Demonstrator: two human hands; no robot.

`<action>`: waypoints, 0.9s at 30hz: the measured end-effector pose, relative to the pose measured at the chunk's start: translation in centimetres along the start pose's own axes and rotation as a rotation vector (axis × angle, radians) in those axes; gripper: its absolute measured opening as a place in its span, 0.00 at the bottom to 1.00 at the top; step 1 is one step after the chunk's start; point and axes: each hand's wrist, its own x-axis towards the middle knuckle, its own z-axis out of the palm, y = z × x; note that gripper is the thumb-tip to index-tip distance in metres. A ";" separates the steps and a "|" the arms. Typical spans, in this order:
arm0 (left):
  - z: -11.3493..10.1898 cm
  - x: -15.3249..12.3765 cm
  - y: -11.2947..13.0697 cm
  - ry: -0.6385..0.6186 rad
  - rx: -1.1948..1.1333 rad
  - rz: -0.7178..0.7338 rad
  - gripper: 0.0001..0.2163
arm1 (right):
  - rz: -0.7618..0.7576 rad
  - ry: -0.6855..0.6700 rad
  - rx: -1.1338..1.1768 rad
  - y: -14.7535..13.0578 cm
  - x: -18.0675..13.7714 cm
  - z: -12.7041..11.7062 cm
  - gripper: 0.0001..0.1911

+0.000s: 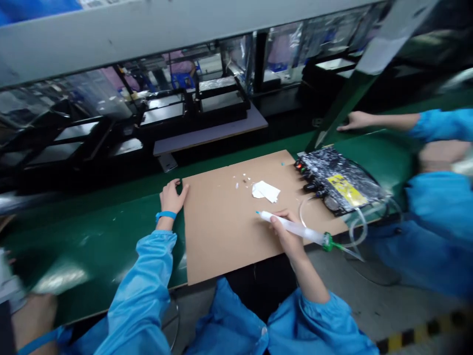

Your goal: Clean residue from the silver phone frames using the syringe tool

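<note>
The syringe (301, 230) is milky white, with a light-blue tip (257, 212) and a bright green end fitting (327, 241). Plain tan covers the cardboard sheet (218, 227), and the crumpled paper (266, 191) on it is white. The surface (121, 236) is glossy deep green. White speckles mottle the black control box (321, 165), whose label (347, 190) is yellow. Both sleeves (148, 276) and the wristband (166, 215) are blue; black and yellow stripes mark the tape (424, 331) on the grey floor (354, 296).
</note>
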 end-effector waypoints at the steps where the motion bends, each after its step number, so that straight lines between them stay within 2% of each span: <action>1: 0.1 0.0 0.0 -0.017 0.029 0.013 0.21 | -0.006 -0.014 -0.005 -0.1 -0.1 0.1 0.28; 7: 0.3 0.4 -0.5 -0.052 0.056 0.056 0.24 | 0.006 0.014 0.000 -0.8 0.2 0.2 0.28; 10: 0.0 0.4 -0.2 -0.068 0.056 0.059 0.24 | -0.010 0.053 -0.026 -1.1 1.2 -1.0 0.27; 15: -0.1 0.3 0.1 -0.083 0.084 0.060 0.24 | -0.126 0.127 -0.147 -0.9 3.0 -3.0 0.25; 23: 0.0 0.3 -0.1 -0.069 0.064 0.064 0.24 | -0.172 0.029 -0.312 0.6 2.9 -3.4 0.21; 27: -0.2 0.2 0.1 -0.110 0.111 0.051 0.26 | -0.170 0.010 -0.351 0.9 2.9 -3.7 0.22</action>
